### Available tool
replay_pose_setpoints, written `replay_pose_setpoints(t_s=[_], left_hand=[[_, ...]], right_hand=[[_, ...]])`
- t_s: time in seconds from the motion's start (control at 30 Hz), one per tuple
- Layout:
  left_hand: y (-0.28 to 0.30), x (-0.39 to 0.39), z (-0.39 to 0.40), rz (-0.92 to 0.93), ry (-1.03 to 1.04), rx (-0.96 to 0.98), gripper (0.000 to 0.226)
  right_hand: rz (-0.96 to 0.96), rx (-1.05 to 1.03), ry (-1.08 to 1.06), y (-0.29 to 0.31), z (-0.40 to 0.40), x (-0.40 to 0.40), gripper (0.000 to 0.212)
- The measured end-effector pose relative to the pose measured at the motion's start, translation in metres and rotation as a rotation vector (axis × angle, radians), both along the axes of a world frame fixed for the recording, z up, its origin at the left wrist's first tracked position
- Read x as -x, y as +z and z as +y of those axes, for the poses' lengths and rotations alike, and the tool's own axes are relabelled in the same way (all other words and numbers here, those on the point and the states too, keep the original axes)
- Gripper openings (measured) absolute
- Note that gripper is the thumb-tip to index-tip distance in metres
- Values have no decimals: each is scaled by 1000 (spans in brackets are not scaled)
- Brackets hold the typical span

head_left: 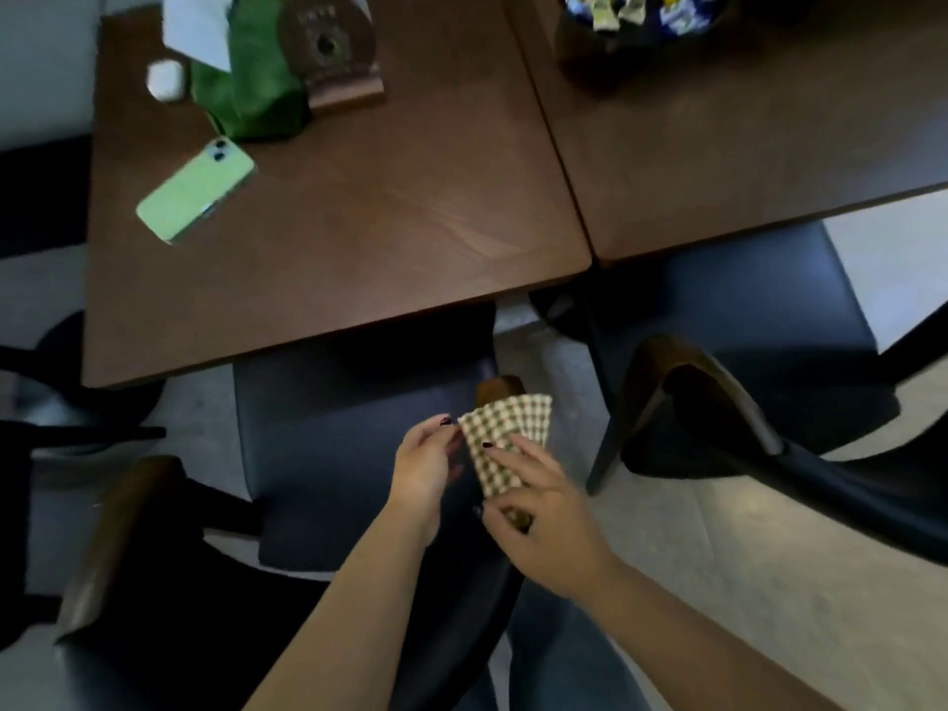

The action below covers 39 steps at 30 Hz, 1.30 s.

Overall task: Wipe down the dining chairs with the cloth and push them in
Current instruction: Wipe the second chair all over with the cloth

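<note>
Forearms: both of mine reach in bare from the bottom edge and meet over the near chair
Right hand point(538, 510): I see it closed on the cloth, thumb pinching the lower end and a finger laid flat across the checks
Left hand point(428, 464): fingertips nip the cloth's upper left corner, palm turned toward the other hand
Cloth point(505, 441): small, green-and-cream checked, held up between both hands above the seat, not touching the chair as far as I can tell
Near chair point(333, 454): dark padded seat below my hands, front part tucked under the table edge, most of the seat out in the open; a brown wooden post shows just behind the cloth
Right chair point(744, 310): dark seat partly under the second tabletop, its wood-edged backrest angled toward me
Left chair: a brown wooden rail point(118, 531) and black frame at the lower left, much of it in shadow
Floor point(718, 556): pale tiles between the chairs
Table point(359, 207): two brown wooden tops butted together with a seam between them
Phone point(197, 197): light green, lying camera side up on the left top
Far items: a green pouch point(256, 84), a small white case point(165, 80) beside it, a round wooden ornament point(328, 38) on a stand, and a dark bowl point(615, 48) of wrapped sweets on the right top
</note>
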<state>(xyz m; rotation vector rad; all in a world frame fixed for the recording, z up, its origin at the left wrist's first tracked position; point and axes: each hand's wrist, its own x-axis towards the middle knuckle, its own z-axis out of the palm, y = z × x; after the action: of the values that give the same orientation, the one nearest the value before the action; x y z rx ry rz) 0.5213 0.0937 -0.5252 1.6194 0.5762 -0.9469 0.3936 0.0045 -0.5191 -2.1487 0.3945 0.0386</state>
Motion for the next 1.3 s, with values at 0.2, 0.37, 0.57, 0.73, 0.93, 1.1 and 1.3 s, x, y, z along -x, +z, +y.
replay_pose_setpoints(t_s=[0.2, 0.37, 0.57, 0.73, 0.93, 1.1, 1.3], left_hand=[[-34, 14, 10, 147, -16, 85, 41], [-43, 16, -9, 261, 64, 256, 56], [-54, 20, -29, 261, 24, 242, 59], [-63, 27, -31, 248, -19, 250, 65], [-76, 24, -18, 210, 185, 262, 55], [-83, 22, -4, 240, 484, 358, 56], [-83, 20, 5, 341, 668, 417, 58]], right_hand=[[157, 101, -143, -7, 8, -32, 72], [308, 136, -69, -16, 5, -53, 78], [428, -73, -409, -46, -26, -105, 48], [442, -938, -842, -96, -59, -97, 30], [334, -953, -787, -116, -57, -89, 36], [122, -403, -272, -74, -68, -108, 19], [506, 584, 849, -33, -46, -154, 44]])
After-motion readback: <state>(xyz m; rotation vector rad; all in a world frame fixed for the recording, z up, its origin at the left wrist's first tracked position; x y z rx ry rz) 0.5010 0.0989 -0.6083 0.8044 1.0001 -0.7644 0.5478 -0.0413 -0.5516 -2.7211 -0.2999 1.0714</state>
